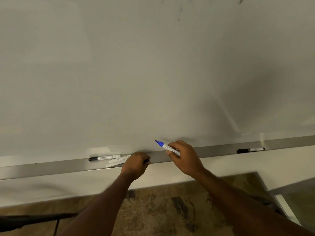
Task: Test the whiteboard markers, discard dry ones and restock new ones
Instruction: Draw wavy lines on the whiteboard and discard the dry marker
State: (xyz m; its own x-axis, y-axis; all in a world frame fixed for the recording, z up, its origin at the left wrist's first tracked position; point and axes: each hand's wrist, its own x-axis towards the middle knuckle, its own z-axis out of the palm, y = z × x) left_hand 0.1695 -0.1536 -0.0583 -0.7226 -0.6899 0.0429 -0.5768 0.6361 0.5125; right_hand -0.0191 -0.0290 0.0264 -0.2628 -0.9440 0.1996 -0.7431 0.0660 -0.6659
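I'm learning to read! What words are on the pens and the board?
Blue pen in the right hand: tiny print, too blurred to read.
Left black pen on the tray: print too small to read.
Right black pen: print too small to read.
Board: no words, only smudges.

The pale wall spans the view and meets a mottled brown floor with dark patches. A dark, blurred bar lies at lower left. A grey-edged furniture piece stands at lower right. Lighting is soft; shadows are diffuse.
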